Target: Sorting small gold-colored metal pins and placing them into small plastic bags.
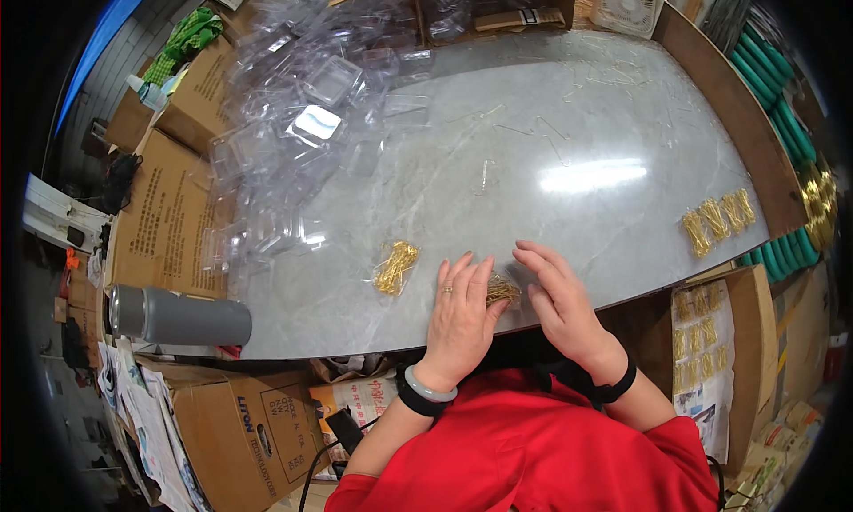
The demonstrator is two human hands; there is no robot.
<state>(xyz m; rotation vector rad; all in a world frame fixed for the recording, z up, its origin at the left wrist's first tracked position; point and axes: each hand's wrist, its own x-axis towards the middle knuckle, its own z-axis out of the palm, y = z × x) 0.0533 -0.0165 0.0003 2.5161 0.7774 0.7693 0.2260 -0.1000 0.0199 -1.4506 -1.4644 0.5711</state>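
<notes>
My left hand [462, 312] lies flat on the grey marble table [551, 139] near its front edge, fingers pressing a small bunch of gold pins [503, 289]. My right hand [558, 297] hovers just to the right of that bunch, fingers curved and touching its edge. A second packet of gold pins [395, 267] lies on the table to the left of my left hand. Both wrists wear black bands; the left also has a pale bangle.
A heap of clear plastic boxes [302, 130] covers the table's left back. More gold pin packets [720, 217] lie at the right edge. A grey flask [182, 317] lies at the front left. Cardboard boxes [164, 214] stand left, and another [711, 352] holding gold packets stands right.
</notes>
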